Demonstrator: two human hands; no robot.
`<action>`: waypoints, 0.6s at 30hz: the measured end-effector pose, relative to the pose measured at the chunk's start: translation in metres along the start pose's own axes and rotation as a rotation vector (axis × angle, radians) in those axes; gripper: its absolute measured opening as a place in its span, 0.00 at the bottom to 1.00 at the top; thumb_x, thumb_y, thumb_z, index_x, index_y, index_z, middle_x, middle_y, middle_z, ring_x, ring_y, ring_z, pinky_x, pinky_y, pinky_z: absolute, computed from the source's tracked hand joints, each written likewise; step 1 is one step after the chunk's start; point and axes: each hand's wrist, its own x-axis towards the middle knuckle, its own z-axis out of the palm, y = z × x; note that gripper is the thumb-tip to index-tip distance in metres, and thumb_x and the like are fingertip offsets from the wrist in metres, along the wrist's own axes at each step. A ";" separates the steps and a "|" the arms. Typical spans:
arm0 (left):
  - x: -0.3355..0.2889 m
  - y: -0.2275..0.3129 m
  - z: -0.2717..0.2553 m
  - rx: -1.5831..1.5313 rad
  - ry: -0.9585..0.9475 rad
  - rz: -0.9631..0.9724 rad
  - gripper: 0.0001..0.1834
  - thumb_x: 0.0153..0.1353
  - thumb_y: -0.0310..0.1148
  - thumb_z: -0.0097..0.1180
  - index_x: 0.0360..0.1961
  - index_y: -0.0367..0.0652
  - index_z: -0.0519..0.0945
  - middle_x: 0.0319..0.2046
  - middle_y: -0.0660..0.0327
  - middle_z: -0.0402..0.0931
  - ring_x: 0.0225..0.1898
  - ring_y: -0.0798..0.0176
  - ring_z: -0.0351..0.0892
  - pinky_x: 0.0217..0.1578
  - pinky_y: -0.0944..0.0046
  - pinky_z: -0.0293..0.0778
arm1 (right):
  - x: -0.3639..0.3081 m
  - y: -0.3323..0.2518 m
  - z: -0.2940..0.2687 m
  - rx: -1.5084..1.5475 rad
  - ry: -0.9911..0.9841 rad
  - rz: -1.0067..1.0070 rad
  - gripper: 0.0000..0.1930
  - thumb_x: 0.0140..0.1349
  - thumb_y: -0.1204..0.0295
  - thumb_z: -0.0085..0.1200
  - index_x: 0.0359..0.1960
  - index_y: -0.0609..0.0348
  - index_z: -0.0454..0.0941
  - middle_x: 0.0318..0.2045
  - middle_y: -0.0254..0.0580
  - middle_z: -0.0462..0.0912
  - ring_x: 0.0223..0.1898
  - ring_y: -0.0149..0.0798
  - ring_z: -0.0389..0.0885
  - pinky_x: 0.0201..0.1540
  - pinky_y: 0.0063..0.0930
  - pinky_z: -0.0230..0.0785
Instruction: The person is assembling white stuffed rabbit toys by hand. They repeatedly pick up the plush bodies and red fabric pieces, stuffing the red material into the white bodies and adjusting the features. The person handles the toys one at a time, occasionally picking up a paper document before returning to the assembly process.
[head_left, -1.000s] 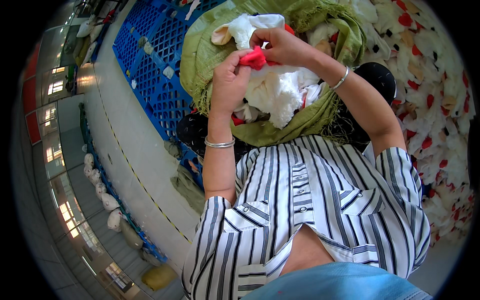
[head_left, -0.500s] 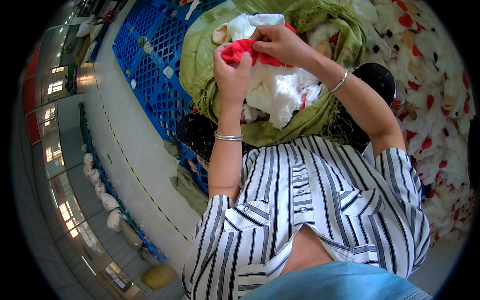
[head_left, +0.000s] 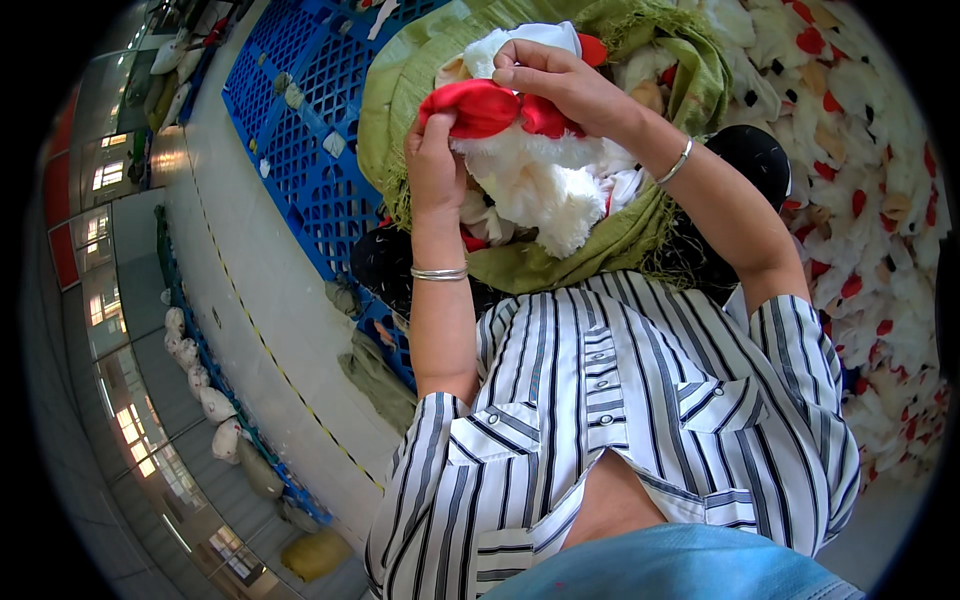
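The fingers of my left hand [head_left: 436, 172] are closed on a glossy red fabric piece with two rounded lobes [head_left: 472, 108], the thumb lying over the near side of its left lobe. My right hand [head_left: 572, 86] is curled above the right lobe, thumb and forefinger drawn close together near the piece's upper edge; whether those tips meet or grip something fine, I cannot tell. The red piece lies over the mouth of a frayed green woven sack [head_left: 398, 130], with shaggy white plush fabric [head_left: 548, 190] directly below it; I cannot see whether the two are joined. The sack stands in front of my black-and-white striped shirt [head_left: 560, 350], and a blue plastic lattice pallet [head_left: 292, 170] shows to its left. On my right spreads a heap of white plush pieces with red and tan patches [head_left: 860, 235]. I wear silver bangles [head_left: 438, 274] on both wrists.
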 end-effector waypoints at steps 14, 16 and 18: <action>-0.012 0.025 0.009 0.307 -0.238 0.043 0.14 0.66 0.28 0.60 0.51 0.36 0.78 0.46 0.63 0.80 0.45 0.72 0.78 0.51 0.70 0.73 | 0.009 -0.002 -0.032 -0.494 0.053 -0.319 0.10 0.72 0.68 0.53 0.47 0.61 0.77 0.37 0.26 0.81 0.38 0.19 0.76 0.42 0.17 0.72; -0.005 0.024 0.002 0.260 -0.149 0.097 0.10 0.67 0.30 0.59 0.46 0.36 0.81 0.41 0.66 0.81 0.40 0.75 0.77 0.45 0.73 0.73 | 0.008 -0.007 -0.031 -0.559 0.087 -0.307 0.11 0.73 0.66 0.52 0.47 0.61 0.78 0.35 0.26 0.81 0.37 0.19 0.75 0.41 0.17 0.71; 0.000 0.026 0.000 0.215 -0.034 0.193 0.08 0.69 0.31 0.57 0.41 0.37 0.82 0.37 0.67 0.81 0.36 0.77 0.75 0.41 0.75 0.72 | 0.007 -0.008 -0.029 -0.553 0.077 -0.299 0.12 0.73 0.65 0.51 0.47 0.61 0.78 0.34 0.25 0.80 0.36 0.18 0.75 0.40 0.16 0.71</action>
